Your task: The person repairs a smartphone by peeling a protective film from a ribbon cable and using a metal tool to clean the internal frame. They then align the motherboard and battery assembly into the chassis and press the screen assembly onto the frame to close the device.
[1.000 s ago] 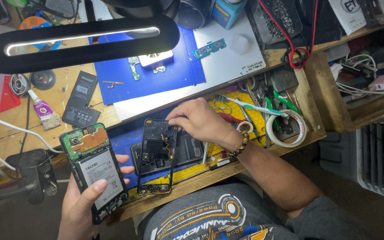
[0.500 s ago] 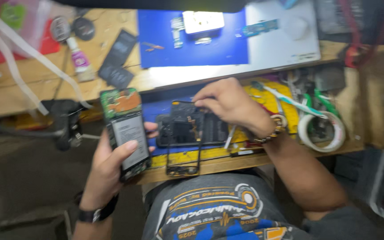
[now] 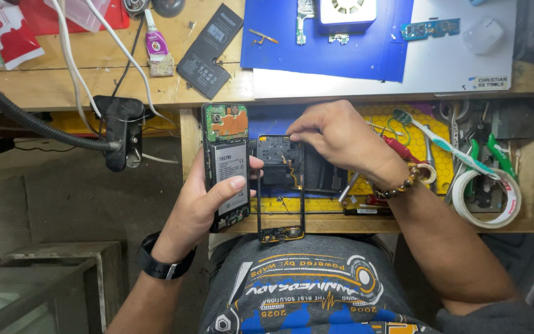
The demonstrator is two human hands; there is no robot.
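Head view: the left hand (image 3: 208,201) has its fingers (image 3: 237,184) wrapped around an opened phone (image 3: 226,166), held upright beside the worktop (image 3: 50,83). The right hand (image 3: 341,136) pinches the top edge of a black phone frame (image 3: 280,185) just beside it.

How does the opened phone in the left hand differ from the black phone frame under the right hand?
The opened phone is filled: green board, battery. The phone frame is mostly a hollow outline. The left hand grips the phone; the right hand only touches the frame's top edge. Both are long, dark and lie lengthwise.
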